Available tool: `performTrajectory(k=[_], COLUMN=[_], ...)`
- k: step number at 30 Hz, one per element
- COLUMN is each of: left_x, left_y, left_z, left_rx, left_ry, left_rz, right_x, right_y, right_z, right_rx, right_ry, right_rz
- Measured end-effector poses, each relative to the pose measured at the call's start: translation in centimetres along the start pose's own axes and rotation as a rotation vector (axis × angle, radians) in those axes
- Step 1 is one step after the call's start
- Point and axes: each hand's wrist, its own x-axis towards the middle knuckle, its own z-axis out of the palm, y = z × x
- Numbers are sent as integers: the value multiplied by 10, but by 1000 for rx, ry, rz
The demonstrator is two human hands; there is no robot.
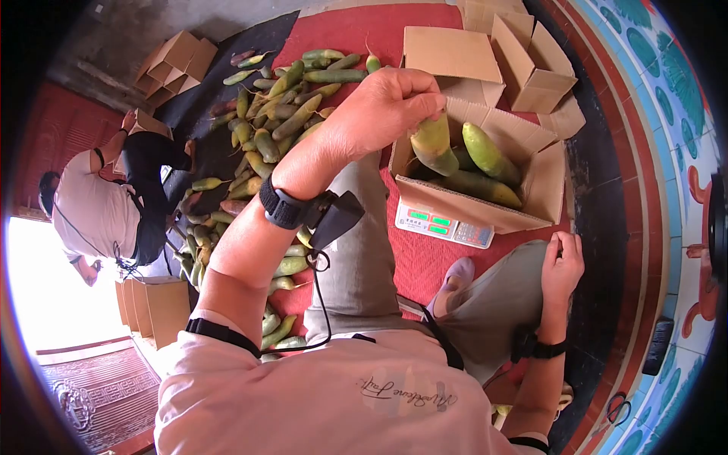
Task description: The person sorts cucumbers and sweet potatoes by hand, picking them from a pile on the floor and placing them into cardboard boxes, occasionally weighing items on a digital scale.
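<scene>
My left hand [390, 110] pinches the top end of a green radish [435, 145] above the open cardboard box [485, 203]. Inside the box lie a bright green radish [489, 154] and a darker one [481, 188]. The box rests on a digital scale [444, 227] with lit green displays. Near my knee, to the right of the scale, is my right hand [563, 267], its fingers curled; whether anything small is between them is hidden.
A large pile of radishes [265, 125] covers the floor at the left. Empty cartons [531, 64] stand behind the box. Another person [98, 193] bends over a carton at the far left. Scissors [618, 408] lie at the lower right.
</scene>
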Motion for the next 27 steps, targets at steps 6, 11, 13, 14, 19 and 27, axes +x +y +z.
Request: performTrajectory(k=[6, 11, 13, 14, 19, 27], left_x=[14, 23, 27, 29, 43, 56], left_y=[-30, -63, -76, -86, -104, -115], left_z=[3, 5, 11, 16, 31, 24], left_rx=[138, 461, 559, 555, 695, 742], left_ry=[-66, -89, -77, -72, -150, -114], left_rz=[14, 4, 65, 63, 43, -8], right_x=[-1, 0, -1, -2, 1, 3], right_y=[0, 0, -1, 1, 0, -4], right_z=[3, 3, 2, 3, 7, 7], right_rx=[-3, -7, -13, -25, -36, -26], right_ry=[-2, -23, -25, -27, -32, -34], right_rz=[18, 35, 25, 27, 2, 15])
